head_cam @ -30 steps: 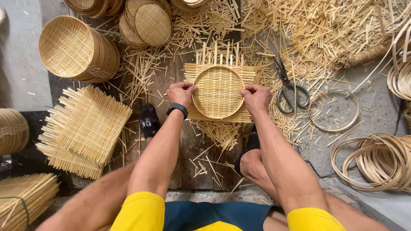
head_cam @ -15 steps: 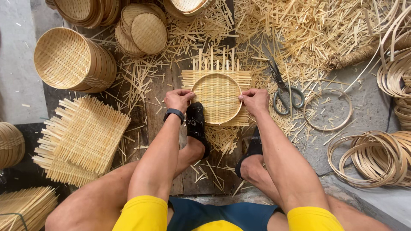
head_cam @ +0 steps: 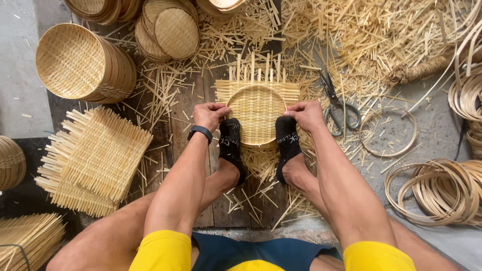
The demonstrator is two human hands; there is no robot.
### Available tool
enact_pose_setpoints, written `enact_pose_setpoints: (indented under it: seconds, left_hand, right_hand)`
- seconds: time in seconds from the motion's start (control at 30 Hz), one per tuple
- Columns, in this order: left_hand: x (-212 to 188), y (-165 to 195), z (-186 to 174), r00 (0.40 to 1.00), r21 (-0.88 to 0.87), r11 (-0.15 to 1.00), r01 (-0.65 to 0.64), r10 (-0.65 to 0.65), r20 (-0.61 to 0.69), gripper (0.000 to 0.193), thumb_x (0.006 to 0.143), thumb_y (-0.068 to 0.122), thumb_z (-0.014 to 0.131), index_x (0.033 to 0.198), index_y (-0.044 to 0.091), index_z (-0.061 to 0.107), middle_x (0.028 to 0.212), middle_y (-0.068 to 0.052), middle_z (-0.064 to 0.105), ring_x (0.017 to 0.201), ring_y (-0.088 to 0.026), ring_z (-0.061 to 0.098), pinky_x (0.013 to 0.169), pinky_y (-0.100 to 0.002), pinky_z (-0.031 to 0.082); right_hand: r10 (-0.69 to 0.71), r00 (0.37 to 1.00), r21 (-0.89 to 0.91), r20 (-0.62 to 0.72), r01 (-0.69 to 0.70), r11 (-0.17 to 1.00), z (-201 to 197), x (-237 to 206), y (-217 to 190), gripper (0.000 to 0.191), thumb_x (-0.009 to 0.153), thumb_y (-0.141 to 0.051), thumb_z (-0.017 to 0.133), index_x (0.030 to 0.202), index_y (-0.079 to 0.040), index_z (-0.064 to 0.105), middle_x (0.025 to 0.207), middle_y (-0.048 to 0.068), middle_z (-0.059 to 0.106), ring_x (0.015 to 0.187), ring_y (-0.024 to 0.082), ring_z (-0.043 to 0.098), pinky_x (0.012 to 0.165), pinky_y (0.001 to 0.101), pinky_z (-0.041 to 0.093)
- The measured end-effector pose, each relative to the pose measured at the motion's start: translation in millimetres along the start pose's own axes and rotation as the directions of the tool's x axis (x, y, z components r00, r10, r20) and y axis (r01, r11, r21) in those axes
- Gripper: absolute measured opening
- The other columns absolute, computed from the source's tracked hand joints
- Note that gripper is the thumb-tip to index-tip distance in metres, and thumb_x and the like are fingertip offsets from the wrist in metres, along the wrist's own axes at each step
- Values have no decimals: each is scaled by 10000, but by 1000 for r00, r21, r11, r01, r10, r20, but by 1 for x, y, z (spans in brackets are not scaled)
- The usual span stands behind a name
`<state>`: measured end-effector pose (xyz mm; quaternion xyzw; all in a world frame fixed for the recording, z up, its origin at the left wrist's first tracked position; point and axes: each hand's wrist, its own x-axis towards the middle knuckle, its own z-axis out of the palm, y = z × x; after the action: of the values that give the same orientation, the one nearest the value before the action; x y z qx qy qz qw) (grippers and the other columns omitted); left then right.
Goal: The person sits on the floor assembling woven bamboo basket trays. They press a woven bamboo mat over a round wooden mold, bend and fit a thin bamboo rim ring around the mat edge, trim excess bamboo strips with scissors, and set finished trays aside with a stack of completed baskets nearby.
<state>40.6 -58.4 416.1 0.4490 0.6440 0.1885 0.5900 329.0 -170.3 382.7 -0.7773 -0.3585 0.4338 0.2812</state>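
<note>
Left hand (head_cam: 210, 115): gripping the left rim of the round woven bamboo tray (head_cam: 256, 113), fingers curled over the edge.
Right hand (head_cam: 305, 114): same deal on the right rim — closed on it.
Tray: centre of the scene on a dark wooden board (head_cam: 193, 100), loose strip ends sticking out far and sideways.
Feet: black-socked toes (head_cam: 230, 138) pinning the near rim.
Scissors (head_cam: 335, 103): grey metal, just right of the right hand.
Left side: flat square woven bamboo mats (head_cam: 90, 160) — stacked.

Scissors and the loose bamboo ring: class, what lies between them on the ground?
Nothing solid. In the head view the scissors handles nearly meet the bamboo ring; only scattered bamboo offcuts lie there.
</note>
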Motion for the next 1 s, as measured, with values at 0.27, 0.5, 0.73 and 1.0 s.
enact_pose_setpoints:
  seconds: [0.27, 0.5, 0.73, 1.0]
  left_hand:
    - [36, 40, 48, 552, 567, 315, -761, 774, 311, 252, 884, 330, 781, 1091, 188, 805, 1196, -65, 699, 1161, -286, 542, 1024, -449, 447]
    - [80, 19, 64, 647, 381, 546, -746, 729, 223, 194, 935, 339, 748, 1034, 184, 813, 1094, -6, 712, 1085, -229, 593, 973, -374, 514]
    - [88, 16, 66, 565, 374, 460, -806, 786, 251, 174, 924, 318, 733, 996, 178, 808, 1072, -26, 699, 1070, -256, 595, 948, -386, 513]
    - [115, 15, 75, 642, 400, 516, -757, 699, 314, 190, 1014, 258, 695, 1032, 86, 774, 959, -86, 697, 902, -299, 670, 786, -391, 556]
  right_hand:
    - [-381, 830, -705, 408, 551, 446, 87, -54, -72, 1130, 641, -325, 821, 1563, 60, 291, 1597, 246, 230, 1510, 371, 218, 1296, 463, 174]
    - [-580, 751, -789, 316, 547, 278, 136, -24, -23, 1036, 748, -350, 722, 1586, 44, 258, 1633, 278, 213, 1551, 422, 131, 1268, 591, 58]
    - [-398, 823, -776, 406, 540, 326, 121, -29, -38, 1113, 579, -351, 778, 1540, 43, 378, 1576, 281, 352, 1498, 434, 258, 1175, 550, 130]
    - [-602, 792, -314, -102, 548, 775, 66, 77, -38, 246, 989, -232, 705, 1165, -74, 773, 1120, 96, 767, 1050, 244, 689, 962, 364, 525]
